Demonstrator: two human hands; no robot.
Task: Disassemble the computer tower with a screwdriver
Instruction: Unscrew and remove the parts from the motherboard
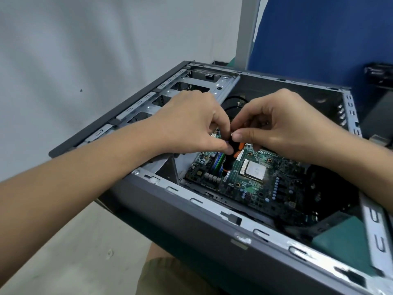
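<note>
Head view, looking straight down into the job: the screwdriver [228, 160], black handle with orange bits, stands roughly upright over the green board [255, 188], just left of the square silver processor [254, 170]. Both hands are bunched together right on top of it. My left hand [191, 122] has thumb and fingers pinched round the upper handle. My right hand [282, 124] pinches at the very top with thumb and forefinger. Something small and silvery shows at that thumb tip, but honestly I can't tell what it is.

All this sits inside the computer tower [191, 226], which lies on its side with the open face up and the board flat on the bottom. A bare metal drive cage [191, 86] runs along the far left edge, and a couple of black cables [234, 103] loop behind my fingers.

Outside the case there's a blue panel [319, 39] at the back right, a pale wall [85, 39] on the left and light floor [74, 252] below.
</note>
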